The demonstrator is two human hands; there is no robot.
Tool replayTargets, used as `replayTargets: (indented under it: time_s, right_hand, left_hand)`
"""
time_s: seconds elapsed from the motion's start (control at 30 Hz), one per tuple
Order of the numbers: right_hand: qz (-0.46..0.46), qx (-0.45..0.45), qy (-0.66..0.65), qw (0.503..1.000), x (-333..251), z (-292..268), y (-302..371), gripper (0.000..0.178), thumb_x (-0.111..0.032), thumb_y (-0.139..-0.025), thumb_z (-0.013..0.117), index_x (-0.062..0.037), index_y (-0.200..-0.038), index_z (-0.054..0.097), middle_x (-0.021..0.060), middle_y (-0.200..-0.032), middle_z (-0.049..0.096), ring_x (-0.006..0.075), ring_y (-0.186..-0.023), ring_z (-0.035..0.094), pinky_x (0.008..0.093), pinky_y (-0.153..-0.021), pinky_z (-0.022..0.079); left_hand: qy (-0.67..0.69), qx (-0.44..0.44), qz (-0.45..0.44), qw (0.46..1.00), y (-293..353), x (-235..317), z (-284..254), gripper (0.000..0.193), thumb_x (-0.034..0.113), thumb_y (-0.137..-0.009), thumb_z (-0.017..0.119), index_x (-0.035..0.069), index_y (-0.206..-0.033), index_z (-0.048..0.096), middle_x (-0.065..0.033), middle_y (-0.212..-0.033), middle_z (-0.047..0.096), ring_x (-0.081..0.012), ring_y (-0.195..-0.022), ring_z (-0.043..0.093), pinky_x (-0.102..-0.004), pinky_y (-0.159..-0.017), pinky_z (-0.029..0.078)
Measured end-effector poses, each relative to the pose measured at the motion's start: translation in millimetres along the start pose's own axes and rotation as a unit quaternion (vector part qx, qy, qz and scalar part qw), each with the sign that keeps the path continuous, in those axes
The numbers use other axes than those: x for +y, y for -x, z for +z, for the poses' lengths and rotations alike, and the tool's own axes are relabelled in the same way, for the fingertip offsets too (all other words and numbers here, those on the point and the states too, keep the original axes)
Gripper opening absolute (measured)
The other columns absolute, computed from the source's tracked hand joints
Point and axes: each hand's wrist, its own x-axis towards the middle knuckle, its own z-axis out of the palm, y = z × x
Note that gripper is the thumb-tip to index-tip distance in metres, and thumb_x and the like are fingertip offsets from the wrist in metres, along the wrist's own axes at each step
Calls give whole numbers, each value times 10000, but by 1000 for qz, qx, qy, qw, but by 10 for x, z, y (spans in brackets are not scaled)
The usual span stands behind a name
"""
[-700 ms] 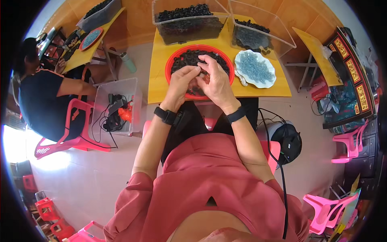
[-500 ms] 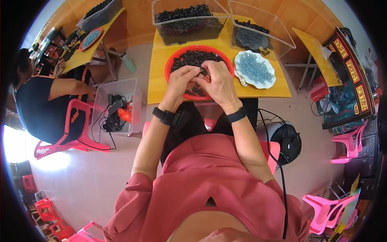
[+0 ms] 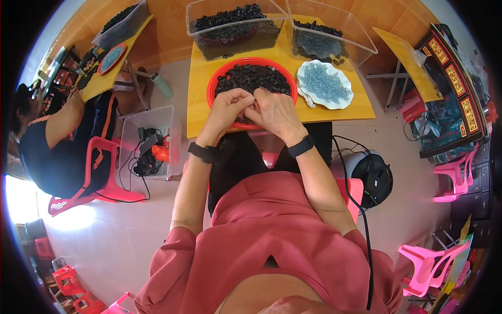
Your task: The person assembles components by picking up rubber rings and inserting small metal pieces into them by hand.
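Observation:
My left hand [image 3: 228, 109] and my right hand [image 3: 278, 114] meet over the near side of a round red tray [image 3: 211, 90]. Thumbs and fingers on both are pinched together, fingertips almost touching. Whatever lies between them is too small and covered to make out. Small black ring-like parts [image 3: 252, 77] fill the tray below and beyond my hands. To the right of my right hand stands a white scalloped plate [image 3: 345, 103], heaped with small bluish, shiny pieces [image 3: 323, 81].
Two clear bins, left [image 3: 235, 43] and right [image 3: 361, 49], hold black parts at the back of the yellow table [image 3: 201, 118]. A clear box [image 3: 177, 141] with cables stands on the floor at left, near a seated person [image 3: 57, 144]. A black cable [image 3: 366, 235] runs past my right arm.
The view has shifted, so table and tray sit slightly further left. My hands have drawn a little nearer to me, still pinched together. At left, the person's arm has moved up toward their table.

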Motion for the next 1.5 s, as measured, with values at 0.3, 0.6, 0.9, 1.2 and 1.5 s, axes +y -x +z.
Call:
replayTargets:
  time_s: [0.3, 0.6, 0.9, 1.2, 1.5]
  right_hand:
    - [17, 24, 15, 999, -3, 96, 30, 312, -317, -777, 711, -35, -736, 585, 150, -554, 605, 340, -524, 637, 435, -476, 507]
    - [20, 49, -2, 999, -5, 192, 55, 304, -298, -802, 687, -27, -736, 565, 157, -544, 599, 342, -510, 634, 432, -472, 513]
    - [30, 21, -22, 999, -19, 274, 81, 313, -298, -831, 672, -14, -776, 552, 177, -565, 607, 369, -534, 635, 455, -504, 519]
    - [64, 21, 4, 998, -127, 282, 86, 361, -333, -869, 681, -14, -785, 535, 183, -582, 601, 384, -545, 629, 471, -484, 501]
    - [63, 39, 0, 997, -90, 78, 43, 340, -327, -815, 733, -52, -850, 536, 117, -699, 665, 332, -619, 664, 435, -519, 513]
  left_hand:
    - [-33, 2, 12, 999, 9, 6, -1, 112, 115, -943, 621, 22, -955, 683, 22, -781, 646, -20, -677, 522, -183, -592, 389]
    - [-152, -58, -7, 987, 28, 85, -149, 216, 210, -998, 551, 54, -888, 650, 63, -762, 560, -36, -706, 482, -207, -657, 399]
    - [-259, 19, 10, 966, 64, 160, -27, 254, 206, -906, 584, -4, -781, 654, -124, -677, 626, -208, -656, 618, -340, -628, 458]
    - [-326, 30, 42, 944, 78, 196, -46, 258, 227, -910, 572, 5, -818, 665, -164, -729, 637, -290, -723, 641, -372, -677, 467]
    - [-192, 10, 20, 981, 20, 80, -53, 301, 238, -967, 545, -13, -848, 658, -88, -710, 657, -146, -678, 637, -288, -639, 481]
